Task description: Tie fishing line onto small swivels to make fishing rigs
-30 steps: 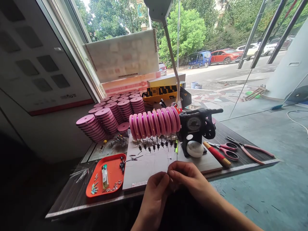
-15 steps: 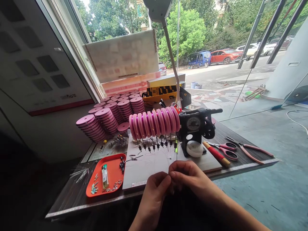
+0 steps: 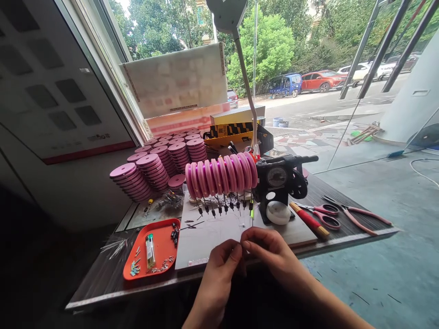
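Observation:
My left hand [image 3: 221, 269] and my right hand [image 3: 270, 253] meet at the near edge of a white board [image 3: 209, 235], fingertips pinched together on something too small to make out, perhaps a thin line. Just beyond them a row of pink spools [image 3: 221, 173] sits on a black winding machine [image 3: 281, 180], with small black floats [image 3: 222, 209] and a green-yellow one [image 3: 251, 211] hanging below. The fingers of both hands are closed.
Stacks of pink discs [image 3: 154, 171] stand at the back left. An orange tray [image 3: 151, 249] with a lighter and small parts lies left. Red scissors [image 3: 324, 214], pink pliers [image 3: 360, 217], a red-handled tool [image 3: 308, 220] and a white reel [image 3: 277, 212] lie right. A lamp arm [image 3: 245, 77] rises behind.
Both hands have shifted slightly up and toward the board, still pinched together. Nothing on the table has moved.

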`<state>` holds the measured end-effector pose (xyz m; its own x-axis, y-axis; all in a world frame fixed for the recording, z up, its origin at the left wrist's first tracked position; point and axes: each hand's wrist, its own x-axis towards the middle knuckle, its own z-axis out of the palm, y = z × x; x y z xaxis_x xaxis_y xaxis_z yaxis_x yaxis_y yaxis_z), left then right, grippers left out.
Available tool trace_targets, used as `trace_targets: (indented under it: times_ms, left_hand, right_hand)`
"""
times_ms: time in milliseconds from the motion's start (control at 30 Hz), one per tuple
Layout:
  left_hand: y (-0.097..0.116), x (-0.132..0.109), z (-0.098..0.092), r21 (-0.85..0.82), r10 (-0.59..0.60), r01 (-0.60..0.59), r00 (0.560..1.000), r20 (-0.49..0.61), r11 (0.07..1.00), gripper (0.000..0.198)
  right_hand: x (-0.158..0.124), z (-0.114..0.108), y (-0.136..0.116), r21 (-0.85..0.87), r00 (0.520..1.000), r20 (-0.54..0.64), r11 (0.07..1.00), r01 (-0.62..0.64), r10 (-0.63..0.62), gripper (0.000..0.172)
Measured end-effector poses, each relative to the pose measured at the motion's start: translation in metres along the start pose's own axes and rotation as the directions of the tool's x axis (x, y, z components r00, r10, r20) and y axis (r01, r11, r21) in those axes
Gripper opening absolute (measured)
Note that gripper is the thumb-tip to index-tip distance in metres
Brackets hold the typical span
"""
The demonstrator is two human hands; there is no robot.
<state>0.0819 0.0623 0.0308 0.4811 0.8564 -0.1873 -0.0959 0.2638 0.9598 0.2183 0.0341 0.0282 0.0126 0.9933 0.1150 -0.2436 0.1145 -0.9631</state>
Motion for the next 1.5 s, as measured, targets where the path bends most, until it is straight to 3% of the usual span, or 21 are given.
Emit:
trace_targets:
  times_ms: [167, 267, 533, 767, 900, 1067, 1200, 1500]
  left_hand:
    - [-0.006, 0.000, 0.002, -0.327, -0.085, 0.099, 0.995, 0.056, 0.940, 0.026]
    - [-0.008, -0.002, 0.003, -0.414, -0.130, 0.134, 0.991, 0.039, 0.900, 0.022]
    - [-0.014, -0.008, 0.006, -0.492, -0.135, 0.105, 0.991, -0.026, 0.865, 0.017]
    - [-0.012, -0.010, 0.010, -0.521, -0.075, 0.072, 0.997, 0.015, 0.850, 0.013]
    - [-0.013, -0.012, 0.009, -0.454, -0.050, 0.034, 0.999, -0.023, 0.890, 0.015]
    - [-0.019, -0.013, 0.004, -0.202, 0.089, -0.109, 0.991, -0.104, 0.973, 0.020]
    - [-0.020, -0.012, 0.004, -0.046, 0.152, -0.157, 0.984, -0.097, 0.987, 0.023]
    - [-0.023, -0.012, -0.001, -0.086, 0.125, -0.129, 0.991, -0.051, 0.988, 0.020]
  right_hand:
    - [0.000, 0.002, 0.015, 0.354, 0.981, 0.134, 0.918, -0.179, 0.139, 0.031]
    - [0.000, 0.003, 0.025, 0.443, 0.974, 0.163, 0.871, -0.213, 0.155, 0.026]
    - [-0.003, 0.002, 0.027, 0.429, 0.976, 0.125, 0.878, -0.214, 0.177, 0.022]
    - [-0.012, 0.006, 0.023, 0.344, 0.980, 0.027, 0.919, -0.193, 0.196, 0.027]
    - [-0.013, 0.007, 0.021, 0.333, 0.980, 0.011, 0.923, -0.192, 0.200, 0.028]
    - [-0.014, 0.006, 0.015, 0.239, 0.989, 0.016, 0.960, -0.146, 0.146, 0.029]
    - [-0.013, 0.006, 0.011, 0.184, 0.991, -0.001, 0.974, -0.132, 0.134, 0.030]
    - [-0.012, 0.008, 0.011, 0.240, 0.985, 0.026, 0.956, -0.170, 0.169, 0.032]
